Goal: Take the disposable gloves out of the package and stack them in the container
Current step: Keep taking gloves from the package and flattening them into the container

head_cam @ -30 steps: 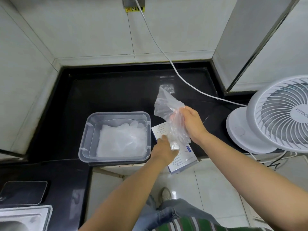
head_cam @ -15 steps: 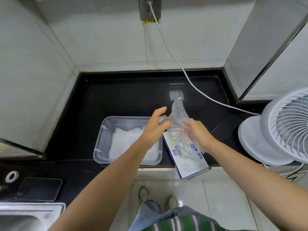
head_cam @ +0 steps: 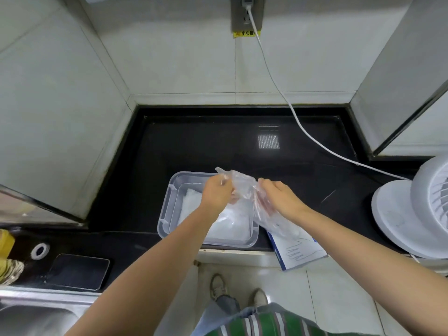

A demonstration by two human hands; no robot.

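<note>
A thin, clear, crinkled plastic disposable glove (head_cam: pixel 243 187) is stretched between both hands, above the right part of the clear rectangular plastic container (head_cam: pixel 167 210). The container sits at the front edge of the glossy black worktop (head_cam: pixel 194 146). Inside it lies a flat, milky stack of film gloves (head_cam: pixel 230 225). Just right of the container, the white-and-blue cardboard glove package (head_cam: pixel 299 253) overhangs the front edge, and the held glove's lower end trails across it in view. The left hand (head_cam: pixel 216 195) pinches the glove's top edge with curled fingers. The right hand (head_cam: pixel 282 198), back upward, has its fingers curled into the film, apparently gripping it, though the fingertips are hidden.
</note>
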